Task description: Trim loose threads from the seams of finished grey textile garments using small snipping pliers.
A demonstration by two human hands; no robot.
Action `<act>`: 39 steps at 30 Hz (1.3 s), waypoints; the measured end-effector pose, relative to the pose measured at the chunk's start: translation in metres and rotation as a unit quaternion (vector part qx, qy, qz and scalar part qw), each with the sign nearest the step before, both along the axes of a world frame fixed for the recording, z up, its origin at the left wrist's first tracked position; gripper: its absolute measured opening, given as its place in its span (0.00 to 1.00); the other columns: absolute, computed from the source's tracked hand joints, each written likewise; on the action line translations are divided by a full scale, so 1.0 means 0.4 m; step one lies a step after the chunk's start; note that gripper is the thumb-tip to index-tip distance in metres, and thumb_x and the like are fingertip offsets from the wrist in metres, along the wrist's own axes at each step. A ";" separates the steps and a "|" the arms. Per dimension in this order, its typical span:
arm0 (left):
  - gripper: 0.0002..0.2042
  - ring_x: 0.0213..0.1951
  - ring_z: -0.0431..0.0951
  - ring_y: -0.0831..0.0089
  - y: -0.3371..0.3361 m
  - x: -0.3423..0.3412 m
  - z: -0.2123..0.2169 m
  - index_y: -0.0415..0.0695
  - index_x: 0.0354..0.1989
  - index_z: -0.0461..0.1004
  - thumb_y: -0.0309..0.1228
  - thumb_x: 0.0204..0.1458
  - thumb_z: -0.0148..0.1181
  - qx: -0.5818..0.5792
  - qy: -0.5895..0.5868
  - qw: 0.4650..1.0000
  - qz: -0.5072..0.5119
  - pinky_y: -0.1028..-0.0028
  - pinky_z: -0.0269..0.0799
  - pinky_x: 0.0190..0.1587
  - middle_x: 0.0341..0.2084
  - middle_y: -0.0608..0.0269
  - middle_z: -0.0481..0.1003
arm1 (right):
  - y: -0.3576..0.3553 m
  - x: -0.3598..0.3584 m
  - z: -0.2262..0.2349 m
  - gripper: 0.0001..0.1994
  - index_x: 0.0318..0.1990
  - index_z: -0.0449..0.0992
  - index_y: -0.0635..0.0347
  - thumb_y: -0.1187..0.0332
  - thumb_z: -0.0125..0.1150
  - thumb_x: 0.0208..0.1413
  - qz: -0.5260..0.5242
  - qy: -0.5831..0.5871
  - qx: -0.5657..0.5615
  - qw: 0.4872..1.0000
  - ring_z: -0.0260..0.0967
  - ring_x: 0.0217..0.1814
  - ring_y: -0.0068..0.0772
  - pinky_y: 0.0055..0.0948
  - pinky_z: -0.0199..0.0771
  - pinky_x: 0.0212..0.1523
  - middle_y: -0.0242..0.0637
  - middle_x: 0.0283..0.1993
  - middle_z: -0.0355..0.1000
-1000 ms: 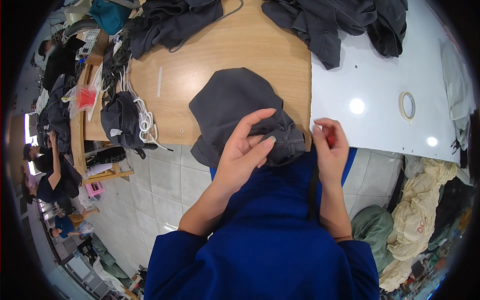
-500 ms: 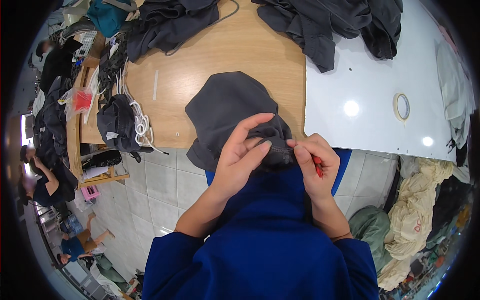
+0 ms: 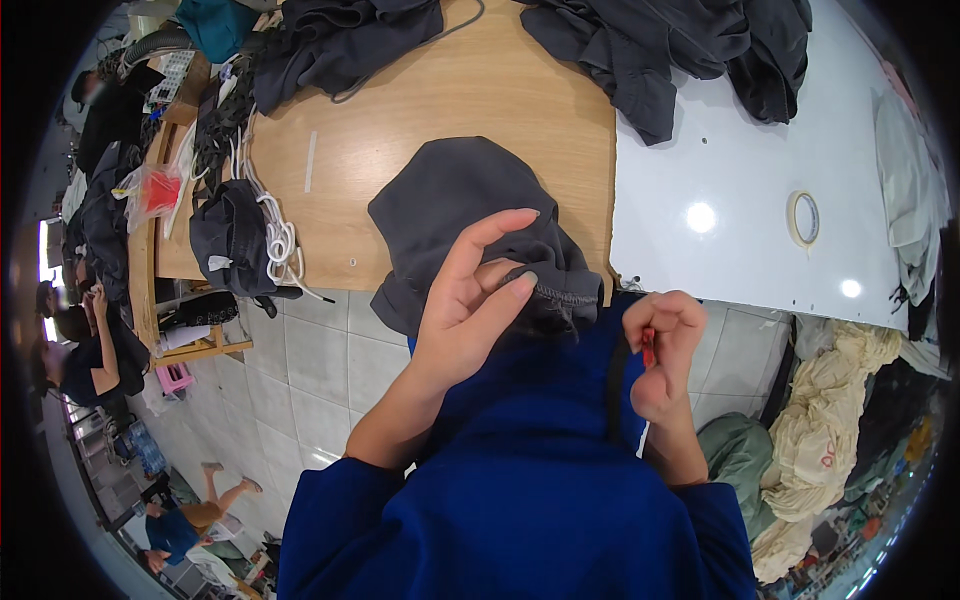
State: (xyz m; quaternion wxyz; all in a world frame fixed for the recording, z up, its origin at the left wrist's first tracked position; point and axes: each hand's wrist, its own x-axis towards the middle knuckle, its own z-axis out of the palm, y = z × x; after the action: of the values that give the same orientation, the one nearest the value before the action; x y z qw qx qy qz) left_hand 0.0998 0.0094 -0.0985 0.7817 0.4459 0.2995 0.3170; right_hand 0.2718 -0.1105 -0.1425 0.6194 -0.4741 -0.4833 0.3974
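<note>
A dark grey fabric garment (image 3: 465, 205) lies bunched at the table's near edge and hangs partly over it. My left hand (image 3: 462, 318) pinches its stitched hem between the thumb and bent fingers, with the index finger stretched out above. Loose threads hang from the overlocked seam (image 3: 565, 297). To the right, apart from the cloth, my right hand (image 3: 675, 335) is curled round a small red tool (image 3: 648, 346). Most of that tool is hidden in the palm, so its kind is unclear.
The wooden table (image 3: 400, 110) meets a white board (image 3: 740, 190) with a tape roll (image 3: 802, 218). Grey garments (image 3: 345, 45) lie at the back. White cord (image 3: 283, 240) sits at left, cream cloth (image 3: 820, 440) at lower right. Other people (image 3: 95, 340) are at the far left.
My right hand has drawn away from the hem, right and slightly down, with the red tool still in it. The left hand keeps its pinch; more seam now shows.
</note>
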 end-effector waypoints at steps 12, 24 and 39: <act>0.25 0.27 0.60 0.89 -0.016 0.008 -0.003 0.38 0.61 0.52 0.18 0.53 0.48 0.121 0.039 0.992 -0.016 0.88 0.55 0.30 0.27 0.68 0.72 | 0.056 0.013 0.077 0.16 0.36 0.76 0.63 0.71 0.70 0.35 -0.111 -0.251 0.000 0.962 0.68 0.30 0.34 0.25 0.67 0.30 0.38 0.30 0.73; 0.27 0.29 0.63 0.88 -0.013 0.008 -0.006 0.38 0.62 0.51 0.18 0.52 0.49 0.183 0.062 0.980 -0.035 0.87 0.58 0.31 0.28 0.66 0.74 | 0.061 0.013 0.080 0.15 0.34 0.78 0.61 0.71 0.71 0.34 -0.102 -0.262 0.017 0.959 0.66 0.25 0.31 0.23 0.64 0.25 0.36 0.27 0.72; 0.27 0.27 0.63 0.88 -0.014 0.002 -0.004 0.37 0.62 0.51 0.17 0.52 0.48 0.158 0.068 0.985 -0.020 0.88 0.55 0.29 0.23 0.69 0.70 | 0.042 0.014 0.071 0.16 0.34 0.79 0.57 0.69 0.72 0.31 -0.130 -0.293 0.016 0.947 0.65 0.26 0.29 0.24 0.62 0.26 0.33 0.28 0.70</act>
State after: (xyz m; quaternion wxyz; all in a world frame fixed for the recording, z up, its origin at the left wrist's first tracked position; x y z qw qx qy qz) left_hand 0.1006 0.0036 -0.1001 0.6856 0.5902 0.2889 0.3132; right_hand 0.2773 -0.0938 -0.1140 0.5043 -0.6187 -0.5836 0.1492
